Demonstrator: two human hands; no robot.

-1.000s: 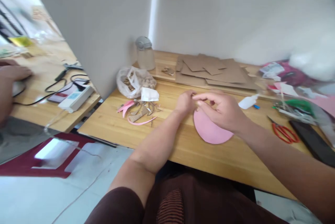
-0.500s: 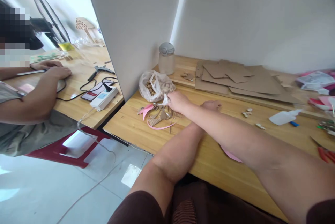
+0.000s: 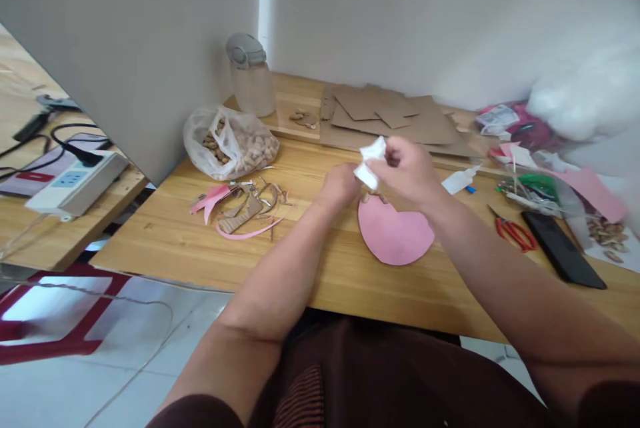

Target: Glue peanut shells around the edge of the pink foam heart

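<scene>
Moved since the earlier frame: the right hand (image 3: 407,168) has come to the centre of the picture from beside the translucent plastic bag of tan nuts (image 3: 233,146) at left, bringing a folded white tissue (image 3: 373,150) with it. Nearest lies the flat, notched pink paper shape (image 3: 395,238), just below centre; it looks thin and light, likely to crease, and best held by its rim. Above its top edge, the right thumb and fingers are pinched on the tissue, which should be soft and quick to tear (a folded edge seems the safest hold). Left of that, the left hand (image 3: 343,183) sits curled at the tissue's lower end; its fingertips are obscured, so whether it grips cannot be told. Farther back on the wooden surface (image 3: 165,235), at right of centre, lies a white plastic squeeze bottle (image 3: 457,181); beyond, at upper centre, flat brown cardboard sheets (image 3: 395,115).
</scene>
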